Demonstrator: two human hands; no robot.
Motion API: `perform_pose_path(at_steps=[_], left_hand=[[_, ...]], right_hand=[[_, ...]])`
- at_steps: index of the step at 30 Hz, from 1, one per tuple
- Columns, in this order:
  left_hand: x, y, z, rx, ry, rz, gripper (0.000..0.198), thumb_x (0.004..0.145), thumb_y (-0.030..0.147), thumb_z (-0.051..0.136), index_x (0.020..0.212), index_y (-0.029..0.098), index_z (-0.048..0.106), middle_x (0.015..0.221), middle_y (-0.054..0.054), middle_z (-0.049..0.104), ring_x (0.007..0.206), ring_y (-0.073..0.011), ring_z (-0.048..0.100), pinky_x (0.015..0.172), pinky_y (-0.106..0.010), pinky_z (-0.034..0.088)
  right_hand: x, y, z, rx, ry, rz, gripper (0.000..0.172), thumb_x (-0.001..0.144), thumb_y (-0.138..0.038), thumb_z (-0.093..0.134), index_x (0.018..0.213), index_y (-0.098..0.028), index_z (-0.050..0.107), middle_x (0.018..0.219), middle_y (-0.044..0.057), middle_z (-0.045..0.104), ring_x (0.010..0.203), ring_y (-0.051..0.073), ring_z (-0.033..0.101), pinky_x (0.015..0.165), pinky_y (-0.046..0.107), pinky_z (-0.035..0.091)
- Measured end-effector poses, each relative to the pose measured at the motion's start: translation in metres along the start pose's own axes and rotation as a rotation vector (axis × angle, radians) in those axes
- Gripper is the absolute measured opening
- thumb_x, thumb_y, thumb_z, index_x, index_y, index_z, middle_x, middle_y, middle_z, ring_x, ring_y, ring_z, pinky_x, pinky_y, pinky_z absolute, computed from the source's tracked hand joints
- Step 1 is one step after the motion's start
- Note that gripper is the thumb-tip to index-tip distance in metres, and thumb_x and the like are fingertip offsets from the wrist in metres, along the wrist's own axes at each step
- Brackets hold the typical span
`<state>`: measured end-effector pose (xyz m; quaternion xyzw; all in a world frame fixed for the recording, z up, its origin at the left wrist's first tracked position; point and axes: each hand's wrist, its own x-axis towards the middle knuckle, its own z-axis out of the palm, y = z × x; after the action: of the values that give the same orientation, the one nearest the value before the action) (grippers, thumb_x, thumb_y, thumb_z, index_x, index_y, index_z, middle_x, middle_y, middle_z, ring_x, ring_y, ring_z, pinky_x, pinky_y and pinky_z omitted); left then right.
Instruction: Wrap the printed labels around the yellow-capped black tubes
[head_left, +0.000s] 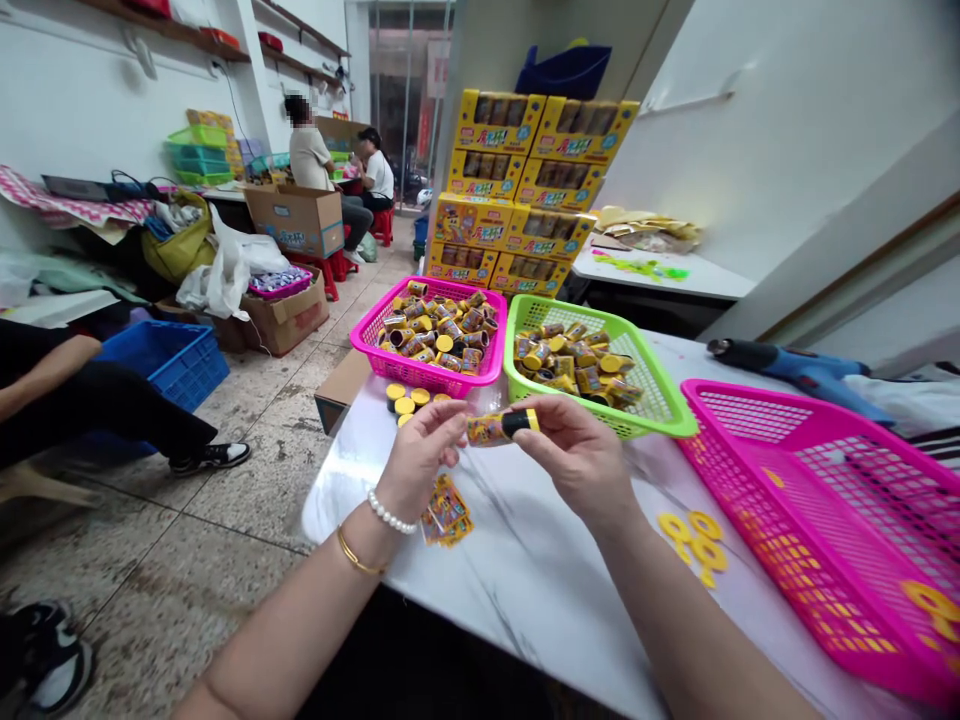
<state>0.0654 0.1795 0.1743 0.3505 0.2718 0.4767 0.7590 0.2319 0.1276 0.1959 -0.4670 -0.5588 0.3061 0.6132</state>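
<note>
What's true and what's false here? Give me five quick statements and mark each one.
1. The right hand holds the small tube by its black, yellow-capped end. True.
2. The left wrist is bare. False: it wears a white bead bracelet and a gold bangle.
3. The green basket stands between two pink baskets. True.
4. The yellow rings all lie in the green basket. False: several lie on the white table.
5. Yellow boxes are stacked beyond the baskets. True.

The right hand [581,455] pinched a yellow-and-black printed cylinder [491,430], left hand [424,455] at its end, near the left edge of the white marbled worktop [517,530].
</note>
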Motion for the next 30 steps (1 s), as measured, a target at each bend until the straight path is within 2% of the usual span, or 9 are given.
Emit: perform_pose_path(at_steps=[4, 8, 10, 14, 19, 23, 25, 27, 30], left_hand=[[-0.005, -0.002, 0.004, 0.076, -0.2, 0.009, 0.047, 0.063, 0.039, 0.089, 0.098, 0.012, 0.072, 0.079, -0.004, 0.068, 0.066, -0.0089, 0.058, 0.057, -0.019, 0.042], [-0.003, -0.004, 0.004, 0.013, -0.236, -0.167, 0.053, 0.056, 0.042, 0.092, 0.093, 0.013, 0.067, 0.077, -0.002, 0.066, 0.066, -0.013, 0.063, 0.056, -0.022, 0.044], [-0.002, -0.003, 0.003, 0.009, -0.214, -0.19, 0.054, 0.054, 0.042, 0.093, 0.088, 0.013, 0.064, 0.074, -0.002, 0.065, 0.063, -0.0128, 0.063, 0.054, -0.022, 0.044], [-0.007, 0.0, -0.001, 0.025, -0.169, -0.098, 0.05, 0.058, 0.039, 0.092, 0.091, 0.012, 0.066, 0.064, 0.002, 0.06, 0.053, -0.0078, 0.054, 0.05, -0.019, 0.04], [-0.031, 0.002, -0.018, 0.075, -0.185, -0.081, 0.04, 0.066, 0.034, 0.089, 0.096, 0.014, 0.071, 0.075, -0.001, 0.066, 0.059, -0.0075, 0.057, 0.058, -0.02, 0.044], [-0.049, 0.0, -0.036, 0.092, -0.179, -0.126, 0.039, 0.066, 0.031, 0.09, 0.096, 0.013, 0.072, 0.082, -0.004, 0.07, 0.068, -0.012, 0.064, 0.067, -0.023, 0.049], [-0.055, -0.003, -0.042, 0.095, -0.145, -0.137, 0.04, 0.067, 0.034, 0.089, 0.095, 0.012, 0.072, 0.08, -0.005, 0.07, 0.068, -0.0125, 0.063, 0.067, -0.024, 0.049], [-0.059, -0.005, -0.045, 0.091, -0.093, -0.136, 0.041, 0.066, 0.037, 0.089, 0.092, 0.011, 0.072, 0.077, -0.004, 0.069, 0.065, -0.0114, 0.061, 0.064, -0.023, 0.048], [-0.064, -0.004, -0.046, 0.097, -0.018, -0.098, 0.04, 0.064, 0.035, 0.091, 0.089, 0.012, 0.07, 0.077, -0.003, 0.068, 0.062, -0.0094, 0.059, 0.061, -0.021, 0.047]], right_hand=[[-0.003, -0.003, -0.005, -0.075, -0.093, 0.015, 0.03, 0.078, -0.041, 0.08, 0.098, -0.023, 0.068, 0.086, 0.003, 0.07, 0.074, 0.017, 0.066, 0.07, 0.03, 0.056], [-0.001, -0.004, -0.009, -0.233, -0.107, -0.015, 0.028, 0.076, -0.037, 0.081, 0.099, -0.023, 0.072, 0.089, 0.004, 0.07, 0.075, 0.017, 0.064, 0.069, 0.03, 0.055], [0.001, -0.004, -0.011, -0.247, -0.116, -0.019, 0.03, 0.073, -0.035, 0.083, 0.099, -0.024, 0.074, 0.091, 0.004, 0.068, 0.077, 0.017, 0.062, 0.065, 0.029, 0.054], [0.004, 0.0, -0.013, 0.053, -0.271, 0.185, 0.035, 0.075, -0.041, 0.082, 0.104, -0.023, 0.075, 0.097, 0.005, 0.067, 0.066, 0.013, 0.061, 0.055, 0.026, 0.053], [-0.006, 0.006, 0.002, 0.298, -0.338, 0.426, 0.027, 0.074, -0.045, 0.083, 0.092, -0.025, 0.078, 0.1, 0.005, 0.069, 0.075, 0.018, 0.067, 0.062, 0.033, 0.06], [-0.015, 0.009, 0.023, 0.185, -0.341, 0.238, 0.025, 0.076, -0.049, 0.081, 0.079, -0.025, 0.078, 0.098, 0.006, 0.068, 0.092, 0.021, 0.065, 0.079, 0.036, 0.058], [-0.018, 0.011, 0.032, 0.078, -0.337, 0.133, 0.027, 0.079, -0.05, 0.078, 0.075, -0.024, 0.077, 0.091, 0.007, 0.068, 0.093, 0.021, 0.064, 0.084, 0.036, 0.055], [-0.02, 0.011, 0.038, -0.002, -0.338, 0.105, 0.028, 0.083, -0.05, 0.074, 0.078, -0.023, 0.077, 0.09, 0.007, 0.067, 0.085, 0.019, 0.064, 0.078, 0.034, 0.056], [-0.023, 0.007, 0.039, -0.034, -0.373, 0.12, 0.023, 0.084, -0.041, 0.073, 0.1, -0.024, 0.074, 0.097, 0.007, 0.067, 0.077, 0.016, 0.065, 0.069, 0.03, 0.058]])
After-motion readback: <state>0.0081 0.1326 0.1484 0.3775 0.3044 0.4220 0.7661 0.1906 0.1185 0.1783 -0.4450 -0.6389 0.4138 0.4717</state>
